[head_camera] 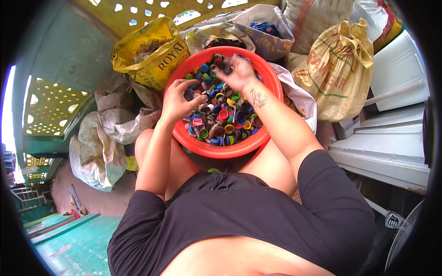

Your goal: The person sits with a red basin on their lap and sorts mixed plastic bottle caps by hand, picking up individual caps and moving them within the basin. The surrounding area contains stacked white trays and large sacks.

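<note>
A round red plastic basin [221, 151] stands between my knees, filled with plastic bottle caps [218, 128] of many colours. Over the basin's left part is my left hand [181, 100], its thumb and fingers apart and curved above the caps; a dark cap lies close to the thumb tip. My right hand [238, 70] is above the far right part of the caps, its fingers blurred and spread. Something dark shows beside those fingers, but whether the hand holds it cannot be told.
Behind the basin stand a yellow sack [152, 51], a sack with dark contents [221, 31] and one with blue caps [266, 45]. A tied woven sack [340, 76] is at right, crumpled sacks [96, 151] at left. A fan [405, 234] stands lower right.
</note>
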Demonstrator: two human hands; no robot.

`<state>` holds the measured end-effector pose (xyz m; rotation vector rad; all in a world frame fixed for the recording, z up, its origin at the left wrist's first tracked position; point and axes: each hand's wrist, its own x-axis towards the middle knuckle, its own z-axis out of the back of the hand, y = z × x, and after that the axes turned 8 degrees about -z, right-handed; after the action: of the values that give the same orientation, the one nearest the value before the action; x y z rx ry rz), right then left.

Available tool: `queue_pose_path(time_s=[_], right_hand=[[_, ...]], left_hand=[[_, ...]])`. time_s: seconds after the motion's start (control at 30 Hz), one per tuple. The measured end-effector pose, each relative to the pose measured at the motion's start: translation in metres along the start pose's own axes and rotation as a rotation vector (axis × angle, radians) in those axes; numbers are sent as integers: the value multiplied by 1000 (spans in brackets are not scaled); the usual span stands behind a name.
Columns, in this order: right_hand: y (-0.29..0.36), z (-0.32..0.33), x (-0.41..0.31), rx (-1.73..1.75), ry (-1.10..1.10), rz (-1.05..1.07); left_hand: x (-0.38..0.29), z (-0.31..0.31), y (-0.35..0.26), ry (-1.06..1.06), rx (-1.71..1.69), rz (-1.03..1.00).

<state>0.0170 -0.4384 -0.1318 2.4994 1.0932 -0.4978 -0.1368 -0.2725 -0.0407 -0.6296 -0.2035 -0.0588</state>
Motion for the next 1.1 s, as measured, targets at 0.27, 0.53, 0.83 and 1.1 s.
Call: queue_pose_path(time_s=[0.27,0.53,0.83,1.1], right_hand=[[29,-34,-29,-272,-206,75],[58,-26,-50,-403,-205,182],[56,-31,-61,-493,-127,153],[62,-22,-66,-561,-103,145]], left_hand=[[-16,5,8,30,6,107],[-17,-6,36,21,47,77],[-9,-40,35,358,262,-90],[-33,-69,2,618,221,-186]])
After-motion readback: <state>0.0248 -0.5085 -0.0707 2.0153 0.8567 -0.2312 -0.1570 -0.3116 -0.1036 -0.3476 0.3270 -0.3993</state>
